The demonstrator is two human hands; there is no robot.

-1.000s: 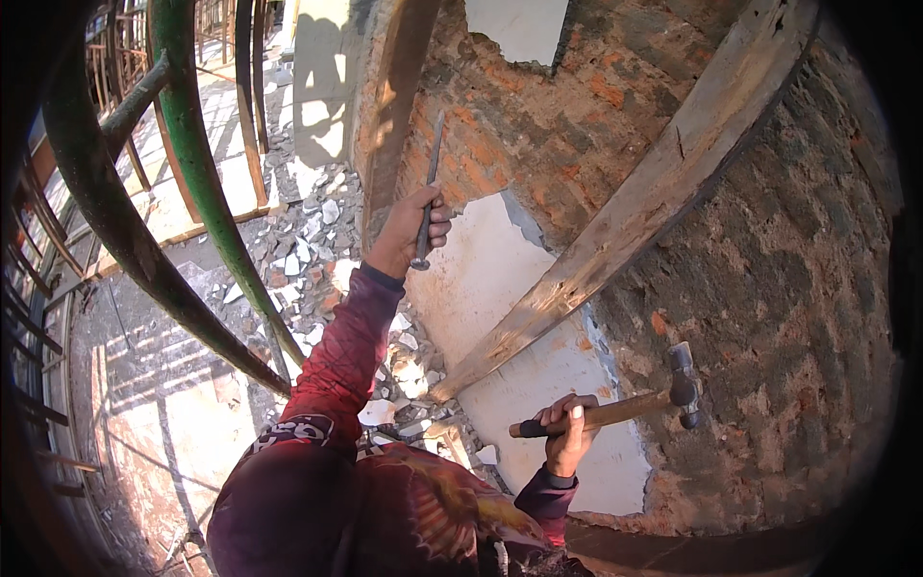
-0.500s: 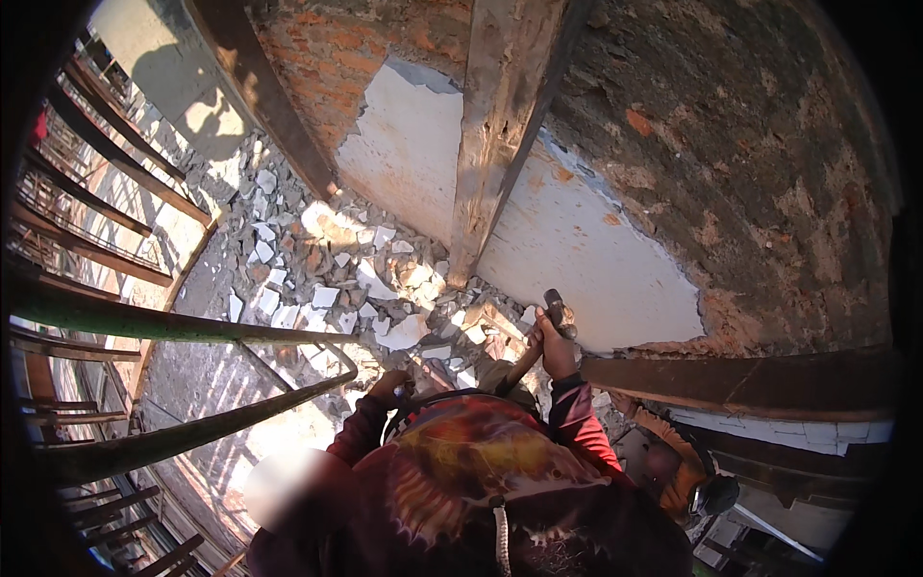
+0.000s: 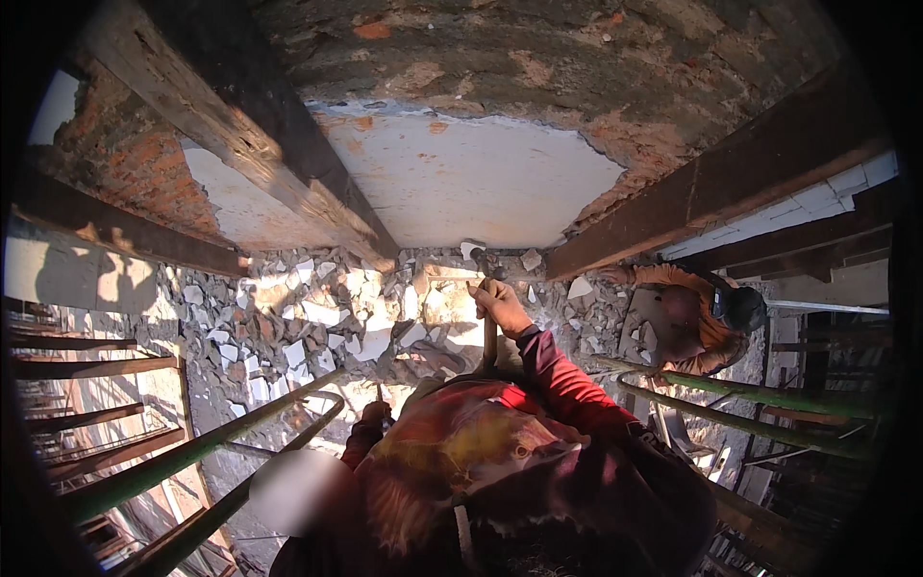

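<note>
My right hand [image 3: 503, 306] is closed around a hammer in front of my chest. The dark hammer head [image 3: 485, 261] points toward the wall, and its wooden handle [image 3: 490, 342] runs back below the hand toward my body. Lower and to the left, my left hand [image 3: 376, 414] is closed beside my body, with a slim rod-like tool [image 3: 380, 392] sticking up from it; its kind is too small to tell. Ahead stands a wall whose pale plaster patch [image 3: 461, 178] has a ragged upper edge, with rough bare masonry [image 3: 538, 58] above it.
Broken plaster and rubble [image 3: 317, 313] cover the floor along the wall. A thick wooden post [image 3: 279, 154] rises at left, a dark beam [image 3: 711, 183] at right. Green metal rails [image 3: 240, 423] flank me on both sides. At right a person in orange [image 3: 713, 322] crouches by the rubble.
My view has turned to the right, so the wall lies straight ahead and the post has shifted left. Both hands keep their hold; the hammer head now points more directly at the wall.
</note>
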